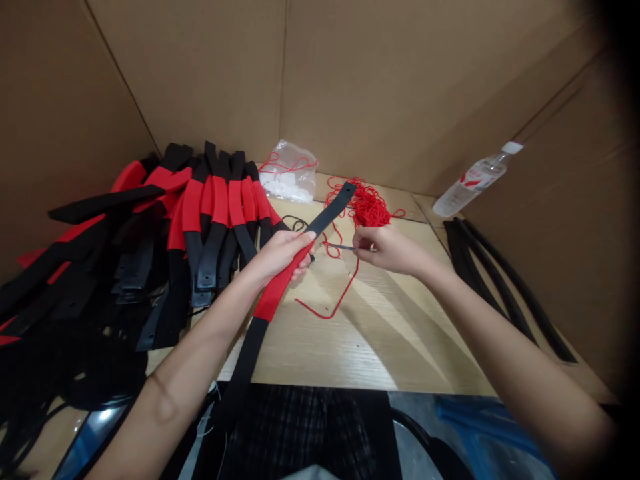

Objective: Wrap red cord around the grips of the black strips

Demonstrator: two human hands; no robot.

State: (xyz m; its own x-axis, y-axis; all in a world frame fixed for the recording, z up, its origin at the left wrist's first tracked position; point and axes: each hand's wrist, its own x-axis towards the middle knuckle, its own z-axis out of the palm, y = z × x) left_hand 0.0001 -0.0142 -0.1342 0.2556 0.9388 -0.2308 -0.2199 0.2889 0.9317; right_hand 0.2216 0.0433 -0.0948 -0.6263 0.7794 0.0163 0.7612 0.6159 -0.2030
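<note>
Between cardboard walls (400, 87), a black strap (277, 293), already red-banded, is gripped over the table (370, 353) by the left hand (287, 253), while what seems a metal tool (343, 247) is pinched in the right hand (377, 248), red cord (371, 208) left loose.

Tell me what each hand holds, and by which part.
The left hand grips a strap where its red section meets the upper black one. The right hand pinches a thin tool, its tip exposed; the held part is hidden.
</note>
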